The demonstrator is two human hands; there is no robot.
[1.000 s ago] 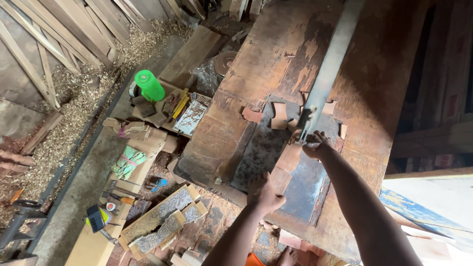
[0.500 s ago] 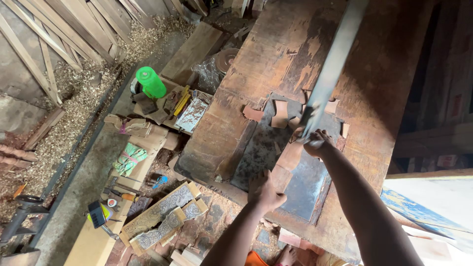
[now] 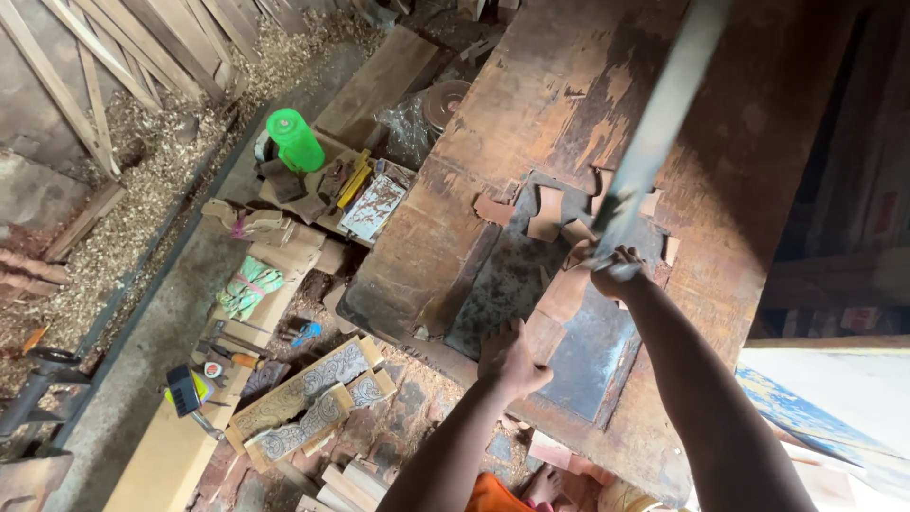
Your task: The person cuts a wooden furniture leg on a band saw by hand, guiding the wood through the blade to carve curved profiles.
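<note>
Worn reddish-brown wood everywhere, mostly one big scuffed workbench (image 3: 559,104) with a dark metal plate (image 3: 588,351) set into its middle. The right hand (image 3: 614,272) is up at a long grey band-saw blade (image 3: 659,123), which is blurred and runs diagonally up out of the picture. Those fingers are curled in tight around a small wooden piece (image 3: 569,289) right at the foot of the blade, though honestly I can't tell exactly how they pinch it because the hand covers it. The piece sits on the metal plate, touching the right fingers, just beside the blade.

The left hand (image 3: 507,360) is lower down, fingers spread and pressed flat on the near edge of the plate, apart from the piece.

Little curved offcuts (image 3: 543,213) of reddish wood lie scattered on the plate around the blade.

Down on the floor to the left there's a shallow open tray (image 3: 327,204) stuffed with small tools and scraps, with a bright green plastic bottle (image 3: 294,139) standing at its far corner. Nearer, two carved wooden strips (image 3: 303,408) with scrolly relief patterns lie side by side. Pale sawdust (image 3: 123,180) is heaped by leaning wooden slats (image 3: 85,85).
</note>
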